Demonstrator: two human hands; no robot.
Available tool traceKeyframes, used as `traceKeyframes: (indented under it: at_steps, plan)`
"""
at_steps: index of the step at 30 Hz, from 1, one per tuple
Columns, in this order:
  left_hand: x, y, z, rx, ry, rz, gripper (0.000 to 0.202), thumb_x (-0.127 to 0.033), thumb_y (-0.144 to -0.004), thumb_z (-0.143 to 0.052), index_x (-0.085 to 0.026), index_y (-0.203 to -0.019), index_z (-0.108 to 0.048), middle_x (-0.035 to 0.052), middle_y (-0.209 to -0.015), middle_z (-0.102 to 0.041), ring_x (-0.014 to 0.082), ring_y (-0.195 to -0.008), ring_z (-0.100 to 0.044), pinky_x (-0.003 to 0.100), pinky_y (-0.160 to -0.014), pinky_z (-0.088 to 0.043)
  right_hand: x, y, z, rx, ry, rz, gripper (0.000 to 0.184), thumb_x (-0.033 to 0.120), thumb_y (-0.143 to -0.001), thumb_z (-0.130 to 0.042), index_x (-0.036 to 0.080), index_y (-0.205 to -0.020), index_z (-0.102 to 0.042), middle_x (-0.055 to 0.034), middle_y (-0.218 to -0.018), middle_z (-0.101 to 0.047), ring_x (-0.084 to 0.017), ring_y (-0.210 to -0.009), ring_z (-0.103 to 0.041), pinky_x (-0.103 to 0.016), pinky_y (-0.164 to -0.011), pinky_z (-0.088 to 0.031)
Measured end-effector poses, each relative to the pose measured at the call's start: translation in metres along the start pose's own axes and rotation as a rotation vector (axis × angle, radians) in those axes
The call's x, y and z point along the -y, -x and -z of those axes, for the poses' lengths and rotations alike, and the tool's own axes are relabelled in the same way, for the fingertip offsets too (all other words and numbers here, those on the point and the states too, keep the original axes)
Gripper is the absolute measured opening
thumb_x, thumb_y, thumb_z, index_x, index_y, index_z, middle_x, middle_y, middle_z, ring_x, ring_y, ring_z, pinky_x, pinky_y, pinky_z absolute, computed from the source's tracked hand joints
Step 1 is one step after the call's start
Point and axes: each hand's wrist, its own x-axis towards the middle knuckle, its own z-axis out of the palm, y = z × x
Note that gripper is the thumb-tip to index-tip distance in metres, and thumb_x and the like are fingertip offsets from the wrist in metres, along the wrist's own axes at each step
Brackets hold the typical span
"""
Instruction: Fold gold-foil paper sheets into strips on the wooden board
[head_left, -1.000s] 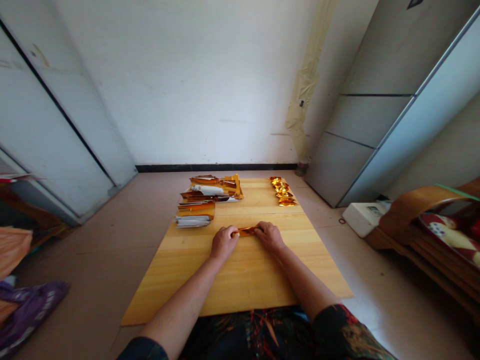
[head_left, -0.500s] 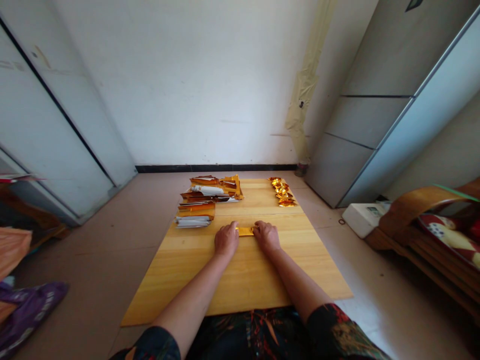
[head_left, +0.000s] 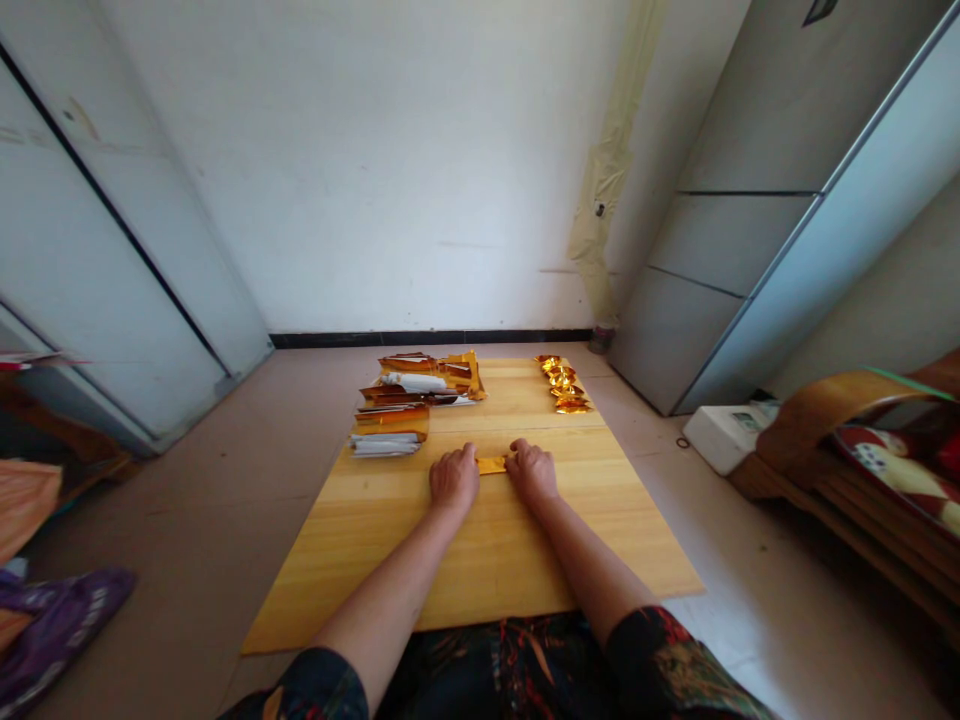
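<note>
Two hands: the left hand (head_left: 454,480) and the right hand (head_left: 532,473) lay palm down, fingers curled slightly, a small gap between them.
Hold: each hand's fingers (head_left: 471,462) covered one end of the foil strip; I could not tell whether they pinched it or only pressed it.
Foil strip: the gold foil strip (head_left: 492,465) lay flat and crosswise on the board, between the hands.
Board: a pale wooden board (head_left: 480,565) bore everything, its near edge at the person's lap.
Stacks: beyond the left hand sat foil stacks (head_left: 420,390), gold with white paper sheets (head_left: 386,448) at the near end.
Folded pieces: small gold foil pieces (head_left: 562,384) ran in a line near the far right corner.
Sleeves: dark patterned sleeves (head_left: 660,665) covered the upper arms.
Room: a white wall (head_left: 360,170) stood ahead, a grey cabinet (head_left: 750,230) to the right, a wooden chair (head_left: 840,450) beyond it, and a purple bag (head_left: 60,620) at left.
</note>
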Motion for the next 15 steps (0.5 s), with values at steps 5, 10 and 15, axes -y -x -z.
traceKeyframes:
  at_steps: [5, 10, 15]
  plan:
    - [0.0026, -0.0006, -0.0041, -0.008, -0.023, -0.017, 0.023, -0.023, -0.09, -0.038, -0.02, -0.103, -0.057, 0.0078, -0.09, -0.068, 0.0203, -0.086, -0.062, 0.03, -0.072, -0.044, 0.0017, 0.0024, 0.0037, -0.008, -0.017, -0.022, 0.023, 0.028, -0.086, -0.052, 0.02, -0.108, -0.056, -0.0056, -0.087, -0.069, -0.018, -0.086, -0.061, -0.028, -0.074, -0.033]
    - [0.0059, -0.0014, -0.0083, -0.022, -0.022, -0.056, 0.024, -0.023, -0.09, -0.037, -0.019, -0.102, -0.058, 0.0083, -0.091, -0.067, 0.021, -0.086, -0.062, 0.031, -0.072, -0.044, 0.0006, 0.0048, 0.0055, -0.022, 0.006, 0.029, 0.016, 0.026, -0.085, -0.053, 0.021, -0.099, -0.059, -0.0037, -0.087, -0.068, -0.017, -0.085, -0.059, -0.027, -0.071, -0.031]
    - [0.0066, -0.0003, -0.008, -0.029, -0.026, -0.057, 0.024, -0.021, -0.09, -0.038, -0.019, -0.101, -0.059, 0.0083, -0.09, -0.065, 0.0211, -0.087, -0.06, 0.032, -0.074, -0.043, -0.002, 0.0056, 0.0007, -0.052, 0.063, 0.086, 0.014, 0.028, -0.089, -0.05, 0.021, -0.088, -0.063, -0.0047, -0.089, -0.065, -0.017, -0.084, -0.056, -0.027, -0.07, -0.031]
